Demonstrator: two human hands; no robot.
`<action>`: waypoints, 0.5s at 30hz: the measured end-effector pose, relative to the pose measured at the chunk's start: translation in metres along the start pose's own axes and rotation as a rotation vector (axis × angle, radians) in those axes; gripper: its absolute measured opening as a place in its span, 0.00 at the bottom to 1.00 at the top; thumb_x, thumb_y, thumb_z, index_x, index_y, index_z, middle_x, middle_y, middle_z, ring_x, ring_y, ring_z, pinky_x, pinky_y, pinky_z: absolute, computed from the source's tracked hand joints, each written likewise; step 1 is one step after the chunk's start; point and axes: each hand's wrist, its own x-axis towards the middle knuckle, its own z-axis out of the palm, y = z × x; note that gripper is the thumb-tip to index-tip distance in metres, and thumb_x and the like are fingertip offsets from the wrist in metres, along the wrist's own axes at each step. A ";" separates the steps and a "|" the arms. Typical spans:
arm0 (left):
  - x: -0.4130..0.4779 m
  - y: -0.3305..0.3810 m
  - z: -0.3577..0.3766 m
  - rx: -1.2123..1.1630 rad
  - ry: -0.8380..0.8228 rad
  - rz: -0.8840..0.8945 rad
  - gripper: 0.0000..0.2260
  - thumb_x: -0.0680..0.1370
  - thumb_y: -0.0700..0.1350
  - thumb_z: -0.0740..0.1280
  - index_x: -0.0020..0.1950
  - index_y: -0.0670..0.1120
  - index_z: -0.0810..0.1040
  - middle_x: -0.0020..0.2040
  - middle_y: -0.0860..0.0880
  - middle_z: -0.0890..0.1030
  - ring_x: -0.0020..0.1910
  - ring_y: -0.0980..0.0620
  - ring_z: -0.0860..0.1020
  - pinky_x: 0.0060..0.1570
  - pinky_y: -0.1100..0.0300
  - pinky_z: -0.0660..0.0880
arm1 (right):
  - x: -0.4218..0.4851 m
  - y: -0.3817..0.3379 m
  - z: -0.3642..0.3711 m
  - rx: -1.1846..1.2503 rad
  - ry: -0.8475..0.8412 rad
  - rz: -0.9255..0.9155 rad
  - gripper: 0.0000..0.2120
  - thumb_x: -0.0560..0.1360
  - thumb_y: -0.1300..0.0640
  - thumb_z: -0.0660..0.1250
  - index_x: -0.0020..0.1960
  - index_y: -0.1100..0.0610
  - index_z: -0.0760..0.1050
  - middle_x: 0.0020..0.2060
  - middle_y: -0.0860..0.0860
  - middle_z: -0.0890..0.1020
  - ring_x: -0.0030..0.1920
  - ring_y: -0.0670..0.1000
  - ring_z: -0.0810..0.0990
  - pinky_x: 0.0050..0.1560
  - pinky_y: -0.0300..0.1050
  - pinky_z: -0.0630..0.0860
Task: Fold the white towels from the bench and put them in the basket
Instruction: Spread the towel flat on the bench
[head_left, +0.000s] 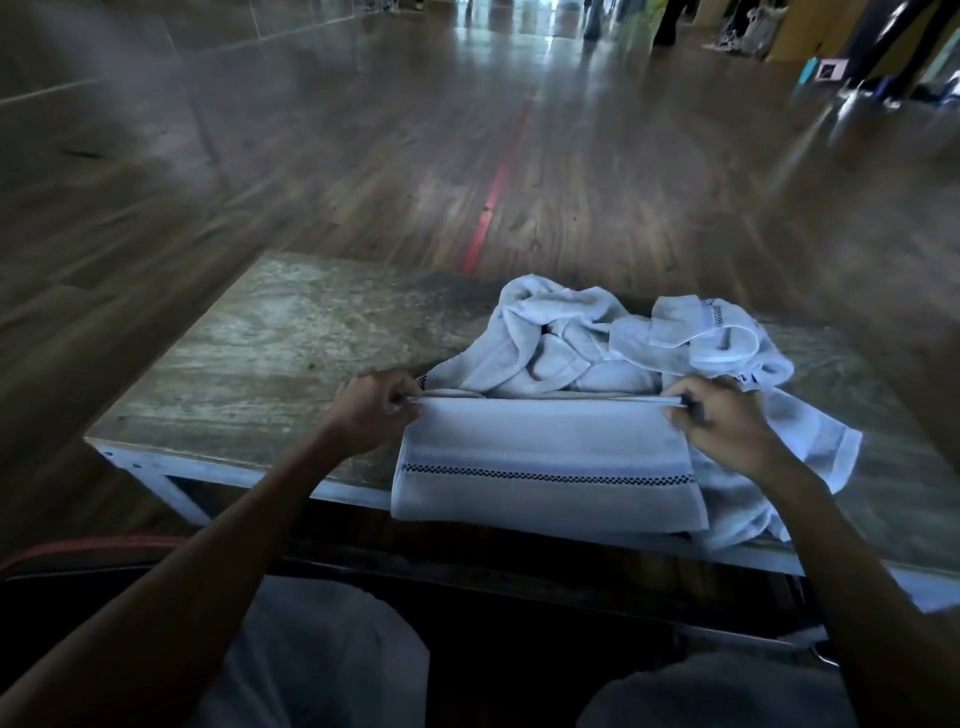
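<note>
One white towel (545, 457), half-folded, dark-striped

The towel (545, 457) is white with a dark checked stripe across it. Behind it, the pile (597, 343) is white too. The tabletop (249, 353) is mottled grey-brown, white-edged. The floor (363, 156) beyond is brown wood with a red line (493, 192).

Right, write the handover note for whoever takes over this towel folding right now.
Left hand: pinching the left end of the fold of the towel being folded.
Right hand: pinching the right end of the same fold.
That towel lies at the near edge of the bench, partly folded, its lower edge hanging over.
Crumpled white towels sit heaped behind it, with more under the right hand.
Basket: not in view.
Done: this towel folded at least once.
Left: finish it, fold the heap, put them all in the basket.
</note>
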 end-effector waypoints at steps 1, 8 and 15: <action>-0.002 0.001 -0.003 0.000 -0.002 0.000 0.13 0.68 0.57 0.65 0.47 0.51 0.80 0.45 0.49 0.83 0.47 0.46 0.81 0.50 0.51 0.75 | 0.001 0.002 0.001 -0.006 -0.010 -0.015 0.13 0.69 0.49 0.66 0.42 0.30 0.70 0.36 0.44 0.80 0.46 0.53 0.78 0.53 0.65 0.71; -0.024 0.023 -0.025 -0.075 0.054 0.089 0.20 0.68 0.56 0.63 0.55 0.48 0.80 0.50 0.49 0.83 0.50 0.48 0.81 0.54 0.49 0.75 | -0.017 -0.019 -0.013 -0.027 0.063 -0.003 0.12 0.71 0.63 0.69 0.48 0.47 0.75 0.45 0.47 0.82 0.50 0.55 0.78 0.56 0.63 0.71; -0.051 0.076 -0.117 -0.006 0.142 0.248 0.20 0.66 0.61 0.61 0.45 0.49 0.81 0.43 0.53 0.81 0.39 0.62 0.77 0.45 0.56 0.74 | -0.033 -0.063 -0.108 -0.250 -0.006 -0.127 0.09 0.73 0.64 0.66 0.52 0.56 0.80 0.47 0.50 0.77 0.56 0.58 0.73 0.58 0.52 0.68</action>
